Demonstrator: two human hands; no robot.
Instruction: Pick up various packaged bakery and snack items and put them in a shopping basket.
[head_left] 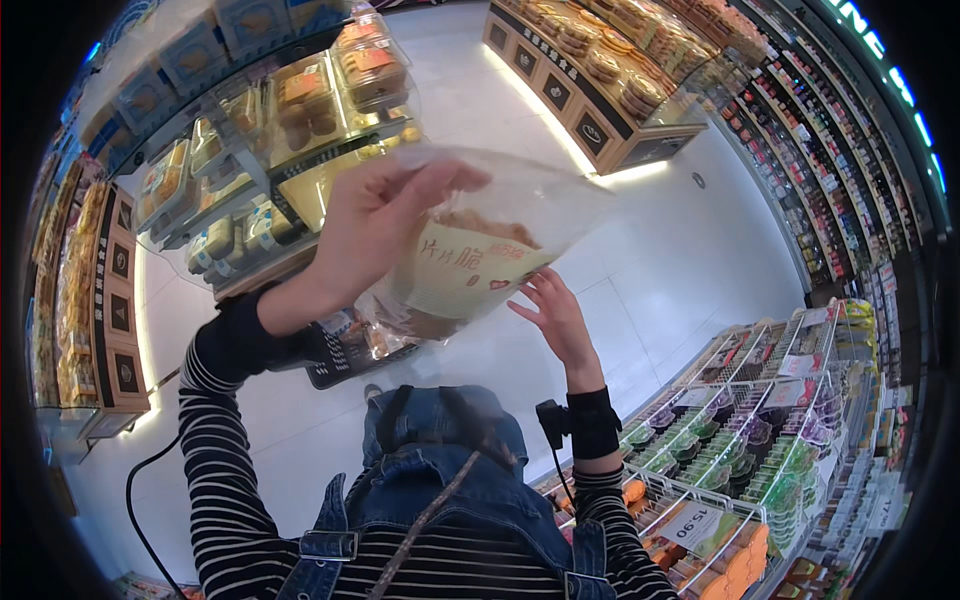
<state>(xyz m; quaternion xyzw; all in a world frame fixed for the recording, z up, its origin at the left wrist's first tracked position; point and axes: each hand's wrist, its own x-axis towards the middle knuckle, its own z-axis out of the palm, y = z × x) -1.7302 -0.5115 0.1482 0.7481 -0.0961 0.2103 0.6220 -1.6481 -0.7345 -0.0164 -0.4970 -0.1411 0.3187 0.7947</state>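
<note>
In front of my chest is a clear plastic bag (470, 270) with a cream label and brown snack pieces showing inside. My left hand (375, 215) is closed on its upper left side, the thumb lying over the plastic. At the bag's lower right edge, my right hand (556, 318) has its fingers stretched and apart. Those fingertips reach the edge, though I cannot tell whether they press on it. Below my left forearm, a black shopping basket (325, 377) is partly hidden, with packaged goods in it.
A lit shelf rack (330, 140) with boxed baked goods stands at the far left. Beyond the aisle is a wooden display stand (610, 140) of packaged snacks. Close on my right, a white wire rack (745, 375) holds green and purple packs. Product shelves (840, 150) line the right side.
</note>
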